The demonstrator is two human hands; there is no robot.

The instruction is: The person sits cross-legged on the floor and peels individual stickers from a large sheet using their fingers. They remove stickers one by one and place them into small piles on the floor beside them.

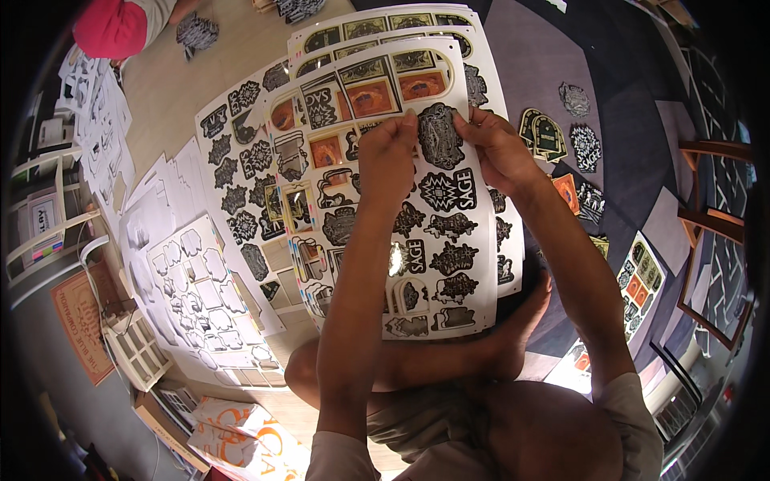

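A dark grey and black die-cut sticker (441, 138) is between my two hands, over the upper part of a printed sticker sheet (481, 317). My left hand (387, 159) is closed, with thumb and fingertips pinched at the sticker's left edge. On the other side, my right hand (504, 152) pinches its upper right edge. Whether the sticker is fully free of the sheet, I cannot tell. Black-and-white stickers, orange picture stickers and banknote-like designs cover the sheet. More printed sheets (385, 24) lie beneath it and stick out at the back and left.
Loose stickers lie in small groups on the right, including an arched gold-and-black one (544, 135) and a black-and-white one (586, 148). At left is a cut-out backing sheet (196, 297). A person in red (112, 28) is at the far left. Wooden frames (714, 220) stand at right.
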